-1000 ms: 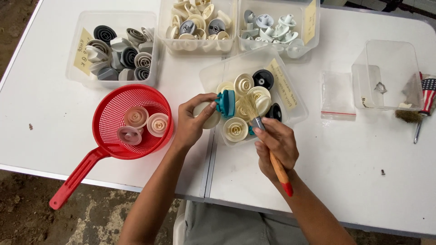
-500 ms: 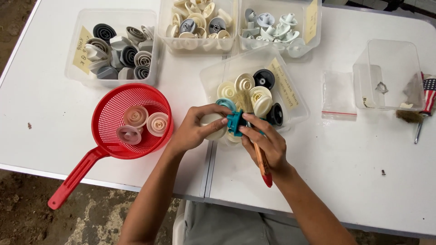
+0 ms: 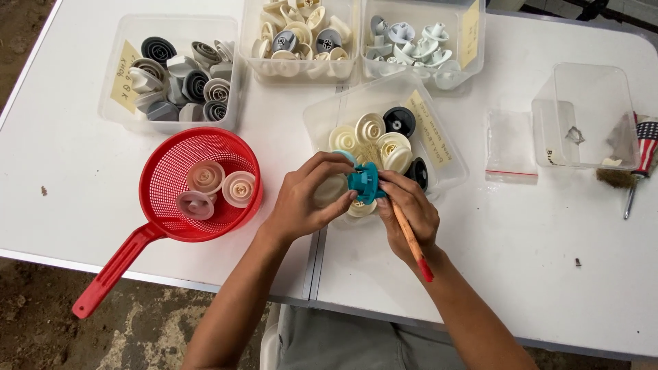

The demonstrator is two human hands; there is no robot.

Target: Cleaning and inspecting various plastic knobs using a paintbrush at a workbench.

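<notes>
Strainer sits left of the hands with three discs in it; three tubs line up behind, an empty box right.

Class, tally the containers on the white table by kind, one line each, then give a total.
Clear plastic tubs holding round parts: 4
Clear plastic tub with almost nothing in it: 1
Red strainer: 1
Total: 6

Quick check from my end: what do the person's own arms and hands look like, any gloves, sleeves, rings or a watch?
Both hands are bare: no gloves on the left hand or the right hand. Both forearms are uncovered down to the bottom edge of the picture, with no sleeve in view. No watch, bracelet or ring shows on either wrist or on the fingers that can be seen. Grey clothing shows below, between the arms.
</notes>
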